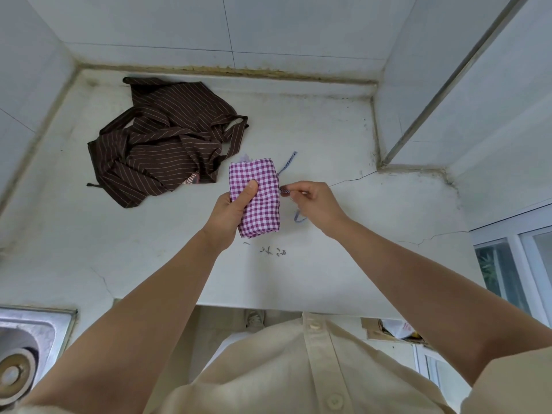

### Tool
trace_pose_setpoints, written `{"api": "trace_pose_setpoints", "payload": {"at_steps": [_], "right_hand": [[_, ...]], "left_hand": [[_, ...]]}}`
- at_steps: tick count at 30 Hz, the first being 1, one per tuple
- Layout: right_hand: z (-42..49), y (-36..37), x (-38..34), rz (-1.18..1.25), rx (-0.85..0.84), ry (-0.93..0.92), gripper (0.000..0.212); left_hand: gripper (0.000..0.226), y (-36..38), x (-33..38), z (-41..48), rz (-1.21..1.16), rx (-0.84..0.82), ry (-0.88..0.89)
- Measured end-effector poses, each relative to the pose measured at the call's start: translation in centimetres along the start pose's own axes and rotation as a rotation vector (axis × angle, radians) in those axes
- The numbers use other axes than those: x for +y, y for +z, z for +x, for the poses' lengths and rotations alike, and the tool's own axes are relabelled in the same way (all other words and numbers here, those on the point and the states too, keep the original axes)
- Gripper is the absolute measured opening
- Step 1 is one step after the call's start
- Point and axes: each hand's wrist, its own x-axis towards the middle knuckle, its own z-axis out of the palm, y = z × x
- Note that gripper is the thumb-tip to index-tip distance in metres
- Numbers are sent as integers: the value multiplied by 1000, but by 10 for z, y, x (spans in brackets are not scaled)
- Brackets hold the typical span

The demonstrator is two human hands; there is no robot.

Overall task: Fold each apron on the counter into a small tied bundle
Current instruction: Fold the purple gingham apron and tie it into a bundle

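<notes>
the checked apron [258, 198], purple and white, is folded into a small upright block and sits in the middle of the pale counter [343, 264], just in front of and to the right of the striped apron [167, 141]. the left hand [231, 212] is closed around the block's left edge, the thumb pressed flat on the top face and the fingers tucked underneath out of sight. the right hand [313, 204] is just to the right of the block, its fingertips pinched tight on a thin blue and white tie string [285, 191] where it comes out at the block's right edge. another length of the same string sticks out behind the block's right corner and lies loose on the counter, and a loop of it shows below the right hand. whether the block rests on the counter or is lifted a little off it, i cannot tell. the striped apron, dark brown with thin pale lines, lies crumpled and unfolded behind and to the left of the block, its straps spread around it, one corner nearly touching the block's far left corner. a few small dark scraps [273, 251] lie on the counter just in front of the block. far to the left and nearer the person, the corner of a steel sink [44, 327] shows at the counter's edge. a cream shirt [298, 369] fills the bottom of the view.
</notes>
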Motion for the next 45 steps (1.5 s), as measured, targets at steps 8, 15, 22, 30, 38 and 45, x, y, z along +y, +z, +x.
{"api": "trace_pose_setpoints", "payload": {"at_steps": [8,15,22,30,38,45], "right_hand": [[-5,18,-6,-158,-126,67,28],[-8,18,-22,187,-281,227,26],[-5,7,-17,393,-328,340,27],[-4,3,-17,785,-356,392,63],[5,-9,-16,721,-91,355,24],[9,-14,-5,333,-34,354,24]], "left_hand": [[32,3,-1,-3,22,-37,62],[45,6,2,-5,162,-99,173],[56,9,14,-1,188,110,248],[30,3,10,4,439,-185,221],[26,3,-7,9,976,-20,516],[33,-7,4,7,1534,-68,1031]]}}
